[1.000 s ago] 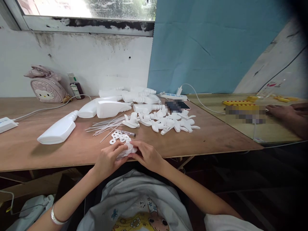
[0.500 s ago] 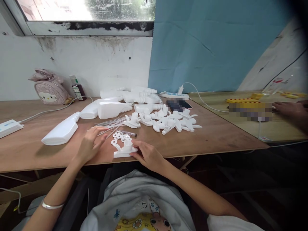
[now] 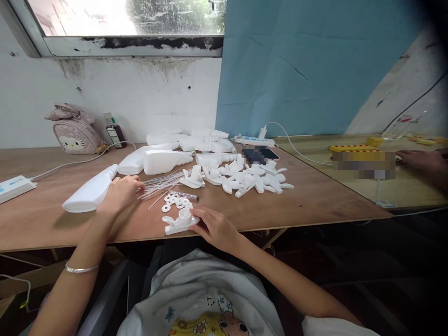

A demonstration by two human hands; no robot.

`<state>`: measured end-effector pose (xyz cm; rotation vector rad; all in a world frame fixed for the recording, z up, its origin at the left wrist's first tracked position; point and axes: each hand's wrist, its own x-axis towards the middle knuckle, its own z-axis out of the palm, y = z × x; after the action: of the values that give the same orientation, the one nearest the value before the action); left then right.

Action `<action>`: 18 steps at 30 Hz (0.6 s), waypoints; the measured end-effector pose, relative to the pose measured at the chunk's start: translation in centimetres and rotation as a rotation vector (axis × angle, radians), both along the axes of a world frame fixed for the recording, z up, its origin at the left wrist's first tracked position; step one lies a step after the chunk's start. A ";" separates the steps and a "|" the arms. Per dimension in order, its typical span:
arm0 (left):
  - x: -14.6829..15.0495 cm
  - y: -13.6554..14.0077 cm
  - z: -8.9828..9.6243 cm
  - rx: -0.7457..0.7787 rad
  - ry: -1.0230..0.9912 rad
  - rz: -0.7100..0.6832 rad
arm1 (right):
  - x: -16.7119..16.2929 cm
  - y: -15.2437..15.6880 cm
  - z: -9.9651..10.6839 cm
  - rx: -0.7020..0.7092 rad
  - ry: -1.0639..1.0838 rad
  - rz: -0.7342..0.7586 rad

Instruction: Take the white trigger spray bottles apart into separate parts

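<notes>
My right hand point(image 3: 215, 228) grips a white trigger sprayer head point(image 3: 180, 221) near the table's front edge, its round collar facing up. My left hand point(image 3: 124, 191) is closed at the left ends of a bundle of thin clear plastic tubes point(image 3: 163, 182), fingertips on a tube; how many it grips is hidden. Between the hands lie several white ring washers point(image 3: 171, 199) and a slim clear-handled tool point(image 3: 187, 194). More white sprayer heads point(image 3: 245, 177) are heaped to the right, touching one another.
White bottles point(image 3: 166, 160) lie on their sides behind the tubes, one point(image 3: 89, 191) beside my left hand. A phone point(image 3: 269, 154), power strips point(image 3: 16, 188), a pink bag point(image 3: 75, 135) and a dark bottle point(image 3: 115, 133) stand around. Another person's hand point(image 3: 416, 159) is at far right.
My left hand has moved left and back to the tube ends, and its fingers have closed. My right hand has tipped the sprayer head so its collar opening shows more.
</notes>
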<state>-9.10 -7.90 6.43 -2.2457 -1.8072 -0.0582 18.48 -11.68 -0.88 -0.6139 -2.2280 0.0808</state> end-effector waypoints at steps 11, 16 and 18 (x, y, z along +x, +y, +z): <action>2.2 -7.6 3.4 0.296 -0.569 -0.234 | 0.0 0.1 -0.3 0.097 0.001 0.015; 6.4 -7.5 1.5 -0.007 -1.237 -0.347 | 0.1 0.1 -0.2 0.110 0.003 0.023; 7.4 -7.2 0.8 -0.083 -1.374 -0.333 | 0.1 0.1 -0.2 0.114 0.000 0.017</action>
<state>-1.71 -15.10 7.26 -2.7159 -1.7563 -2.0086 18.55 -11.62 -1.10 -0.5331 -2.2208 -0.0371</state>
